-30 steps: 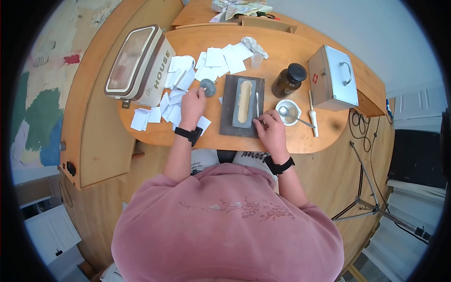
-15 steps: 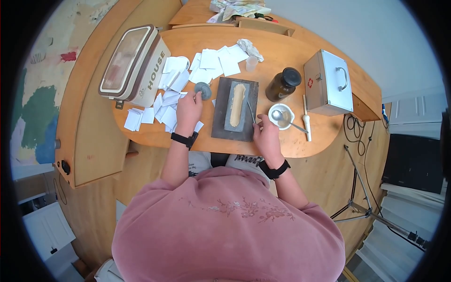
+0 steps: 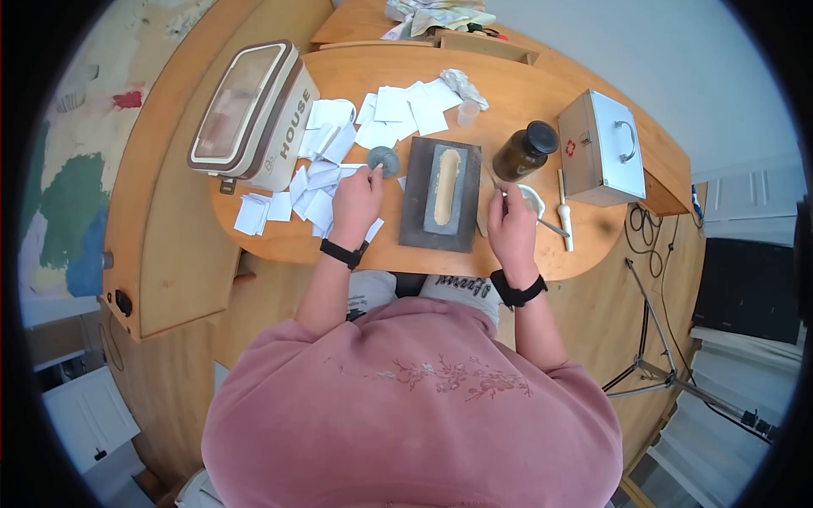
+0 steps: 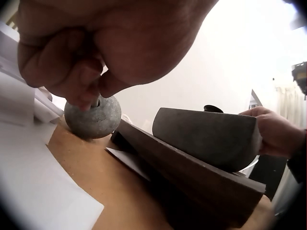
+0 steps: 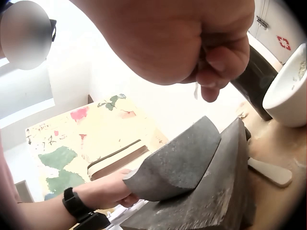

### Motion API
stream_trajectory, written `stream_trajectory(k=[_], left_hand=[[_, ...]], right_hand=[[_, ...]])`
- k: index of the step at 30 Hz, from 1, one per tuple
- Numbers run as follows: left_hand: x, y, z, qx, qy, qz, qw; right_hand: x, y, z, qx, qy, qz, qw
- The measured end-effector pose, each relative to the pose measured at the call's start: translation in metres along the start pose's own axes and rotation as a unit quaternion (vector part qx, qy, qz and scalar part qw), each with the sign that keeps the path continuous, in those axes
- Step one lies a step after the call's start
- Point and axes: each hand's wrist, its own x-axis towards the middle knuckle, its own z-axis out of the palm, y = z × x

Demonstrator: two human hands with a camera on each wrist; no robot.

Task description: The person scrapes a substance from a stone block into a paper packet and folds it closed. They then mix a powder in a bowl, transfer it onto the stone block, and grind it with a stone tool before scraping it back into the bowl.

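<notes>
My left hand (image 3: 357,201) pinches the short stem of a grey rounded stone (image 3: 384,158), which sits over the table left of the dark slab (image 3: 412,212). On the slab lies a grey boat-shaped trough (image 3: 441,227), its long hollow showing pale tan inside. To the right of the slab, my right hand (image 3: 512,227) pinches a thin metal spatula (image 3: 494,178) held up, most of it hidden by the fingers. Partly behind that hand are a white bowl (image 5: 284,98) and a spoon (image 3: 555,228). A pale flat handle (image 5: 272,172) lies beside the slab.
Loose white papers (image 3: 322,190) spread over the left of the table, beside a lidded box (image 3: 288,152). A brown jar (image 3: 521,155), a silver first-aid case (image 3: 597,161) and a pestle (image 3: 566,216) stand or lie at right. A small clear cup (image 3: 467,113) sits farther back.
My right hand has picked the metal spatula up off the slab and carried it right, in front of the bowl. My left hand stays at the grey stone. The camera view has shifted slightly.
</notes>
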Motion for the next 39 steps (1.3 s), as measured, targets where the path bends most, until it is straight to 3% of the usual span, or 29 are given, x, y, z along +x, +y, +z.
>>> stream_trajectory(k=[1, 10, 16, 18, 24, 26, 32, 34, 37, 39], left_hand=[[-0.001, 0.0, -0.001, 0.0, -0.001, 0.001, 1.0], [-0.002, -0.007, -0.011, -0.009, 0.007, 0.027, 1.0], [0.004, -0.011, -0.014, -0.006, 0.007, 0.074, 0.997], [0.005, -0.009, -0.021, -0.004, -0.039, 0.043, 0.998], [0.006, -0.011, -0.026, 0.003, -0.074, 0.055, 0.996], [0.007, -0.016, -0.02, -0.007, -0.056, 0.076, 0.996], [0.006, -0.019, -0.033, -0.008, -0.047, 0.106, 0.993], [0.002, -0.013, -0.041, -0.001, -0.043, 0.106, 0.993], [-0.006, -0.012, -0.047, -0.007, -0.072, 0.082, 0.994], [-0.012, -0.018, -0.038, -0.011, -0.023, 0.093, 0.995]], right_hand=[[0.003, 0.004, 0.003, 0.023, 0.004, -0.038, 0.999], [-0.001, 0.015, 0.0, -0.018, -0.069, -0.091, 0.993], [0.007, 0.019, 0.002, -0.029, -0.045, -0.059, 0.997], [0.007, 0.019, -0.004, -0.04, -0.06, -0.072, 0.995], [0.005, 0.01, -0.016, -0.045, -0.071, -0.082, 0.993], [0.005, 0.013, -0.014, -0.049, -0.051, -0.065, 0.995], [-0.005, 0.006, -0.018, -0.033, -0.107, -0.06, 0.992], [0.0, 0.011, -0.015, -0.043, -0.065, -0.077, 0.994], [0.008, 0.008, -0.025, -0.025, -0.114, -0.118, 0.986], [0.018, 0.009, -0.024, -0.033, -0.094, -0.105, 0.989]])
